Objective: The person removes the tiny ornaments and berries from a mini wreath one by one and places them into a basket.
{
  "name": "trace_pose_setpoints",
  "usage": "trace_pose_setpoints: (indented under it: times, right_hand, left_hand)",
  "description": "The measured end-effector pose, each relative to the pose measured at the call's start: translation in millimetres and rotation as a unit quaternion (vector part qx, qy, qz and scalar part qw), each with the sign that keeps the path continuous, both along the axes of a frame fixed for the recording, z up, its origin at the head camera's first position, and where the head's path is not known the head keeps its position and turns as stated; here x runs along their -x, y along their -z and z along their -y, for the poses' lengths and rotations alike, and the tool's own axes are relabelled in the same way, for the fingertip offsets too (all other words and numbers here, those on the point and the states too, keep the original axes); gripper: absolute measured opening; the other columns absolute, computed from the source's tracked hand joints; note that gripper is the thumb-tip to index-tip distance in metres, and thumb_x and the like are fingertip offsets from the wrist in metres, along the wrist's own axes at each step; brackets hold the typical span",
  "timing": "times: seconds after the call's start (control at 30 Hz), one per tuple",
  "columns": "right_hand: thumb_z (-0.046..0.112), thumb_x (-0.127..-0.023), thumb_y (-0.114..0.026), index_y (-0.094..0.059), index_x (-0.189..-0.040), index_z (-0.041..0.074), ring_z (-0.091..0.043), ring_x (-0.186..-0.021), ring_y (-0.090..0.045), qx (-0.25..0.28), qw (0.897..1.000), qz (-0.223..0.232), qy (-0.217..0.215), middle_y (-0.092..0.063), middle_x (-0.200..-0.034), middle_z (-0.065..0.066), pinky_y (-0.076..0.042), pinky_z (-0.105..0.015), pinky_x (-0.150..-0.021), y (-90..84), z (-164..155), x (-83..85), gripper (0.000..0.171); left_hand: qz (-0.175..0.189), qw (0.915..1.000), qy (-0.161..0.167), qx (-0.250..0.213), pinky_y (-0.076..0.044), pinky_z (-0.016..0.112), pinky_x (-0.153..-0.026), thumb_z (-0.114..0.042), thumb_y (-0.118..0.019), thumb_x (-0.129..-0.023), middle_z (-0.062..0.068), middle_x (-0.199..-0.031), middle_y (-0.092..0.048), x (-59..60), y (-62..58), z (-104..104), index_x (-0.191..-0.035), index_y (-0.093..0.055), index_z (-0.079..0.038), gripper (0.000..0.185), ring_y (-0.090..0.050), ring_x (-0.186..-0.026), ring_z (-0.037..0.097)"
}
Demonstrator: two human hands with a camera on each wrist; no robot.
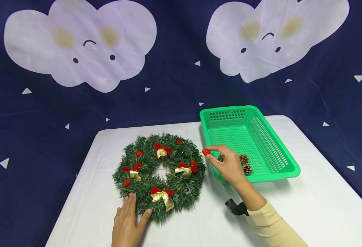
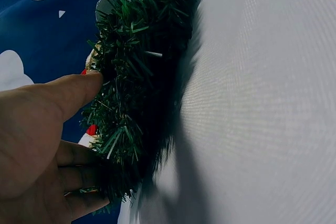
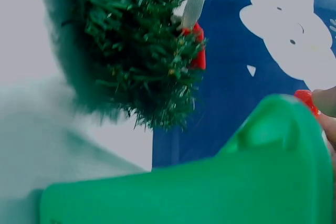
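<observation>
Left hand (image 1: 128,223): lies nearest the head camera, at the near edge of the white table (image 1: 307,206). Fingers straight and spread, pressing flat on the cloth and against the lower rim of the wreath (image 1: 159,171); the thumb touches the green needles on one side, the fingertips on the other. The left wrist view shows the thumb (image 2: 73,90) laid on the needles, with nothing pinched.

Right hand (image 1: 227,166): thumb and forefinger pinch a small red berry (image 1: 206,152), held between the wreath's right edge and the near left corner of the green basket (image 1: 280,151). The other fingers curl loosely over the basket's rim. A cream sleeve (image 1: 273,226) covers the forearm; a black strap mount (image 1: 235,207) sits at the wrist.

Wreath: artificial green needles, lying flat on the table, left of the basket and just beside it. Four red-and-gold bows (image 1: 162,151) and several red berries are set round the ring.

Basket: green perforated plastic, rectangular, on the table's right half. Contents: pine cones (image 1: 246,164) gathered in the near left corner, partly hidden by the right hand.

Backdrop (image 1: 174,82): dark blue cloth printed with white clouds bearing faces and small white triangles. No writing or brand can be read on any item.
</observation>
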State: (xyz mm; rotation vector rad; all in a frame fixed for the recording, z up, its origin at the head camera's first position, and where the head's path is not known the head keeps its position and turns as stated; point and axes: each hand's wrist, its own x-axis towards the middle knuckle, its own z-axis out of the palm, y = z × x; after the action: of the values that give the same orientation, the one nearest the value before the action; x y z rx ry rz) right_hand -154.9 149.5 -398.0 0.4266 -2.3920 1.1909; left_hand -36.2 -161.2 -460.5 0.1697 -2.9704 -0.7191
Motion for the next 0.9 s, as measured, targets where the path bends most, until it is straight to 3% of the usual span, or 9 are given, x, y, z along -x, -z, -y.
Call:
trace_pose_setpoints:
  times: [0.2,0.3,0.43,0.57,0.77,0.9]
  right_hand:
    - [0.015,-0.082,-0.073,-0.071,-0.108,0.013,-0.028,-0.106,-0.065,-0.015,0.999,0.019,0.025,-0.071,-0.109,-0.009,-0.054,-0.045,-0.086,1.1,-10.8,2.2,0.026]
    - [0.019,-0.083,-0.072,-0.070,-0.110,0.017,-0.021,-0.077,-0.066,-0.029,0.998,0.042,0.041,-0.070,-0.111,-0.008,-0.054,-0.036,-0.067,1.8,-17.4,3.5,0.027]
    - [0.021,-0.085,-0.070,-0.070,-0.111,0.018,-0.006,-0.043,-0.036,-0.036,0.996,0.065,0.047,-0.069,-0.114,-0.008,-0.037,-0.025,-0.046,3.8,-28.3,7.0,0.026]
    - [0.020,-0.086,-0.069,-0.069,-0.111,0.016,-0.005,-0.045,-0.035,-0.038,0.995,0.074,0.052,-0.069,-0.113,-0.010,-0.036,-0.024,-0.047,5.9,-38.0,10.8,0.025]
    - [0.021,-0.087,-0.068,-0.069,-0.113,0.016,-0.022,-0.080,-0.059,-0.052,0.993,0.092,0.056,-0.069,-0.114,-0.011,-0.042,-0.027,-0.060,6.8,-46.0,12.6,0.026]
    - [0.021,-0.087,-0.068,-0.069,-0.112,0.014,-0.022,-0.069,-0.056,-0.062,0.990,0.113,0.056,-0.069,-0.114,-0.011,-0.040,-0.027,-0.057,6.4,-49.7,14.1,0.026]
  left_hand:
    - [-0.013,0.9999,0.002,0.002,-0.025,0.062,-0.108,-0.051,-0.059,-0.088,0.024,-0.147,-0.037,-0.7,0.6,0.4,-0.142,-0.037,0.004,0.080,-0.034,-0.137,0.042]
    - [-0.015,0.9999,0.002,0.003,-0.026,0.062,-0.108,-0.051,-0.059,-0.088,0.024,-0.147,-0.038,-0.8,1.2,0.2,-0.142,-0.037,0.004,0.080,-0.035,-0.137,0.042]
    - [-0.011,0.9999,0.002,0.001,-0.025,0.062,-0.109,-0.052,-0.058,-0.088,0.023,-0.147,-0.038,-0.8,1.3,-0.4,-0.142,-0.037,0.004,0.080,-0.034,-0.137,0.041]
    - [-0.013,0.9999,0.002,0.000,-0.026,0.062,-0.109,-0.051,-0.059,-0.088,0.023,-0.147,-0.038,-0.4,1.5,-0.8,-0.142,-0.037,0.004,0.080,-0.034,-0.137,0.041]
    - [-0.023,0.9997,0.001,0.000,-0.027,0.062,-0.108,-0.050,-0.060,-0.087,0.023,-0.147,-0.039,-0.5,2.3,-0.6,-0.142,-0.038,0.004,0.080,-0.036,-0.136,0.041]
    - [-0.015,0.9999,0.000,0.002,-0.026,0.062,-0.108,-0.052,-0.059,-0.087,0.023,-0.147,-0.038,-1.4,2.2,-0.3,-0.142,-0.038,0.003,0.080,-0.035,-0.137,0.041]
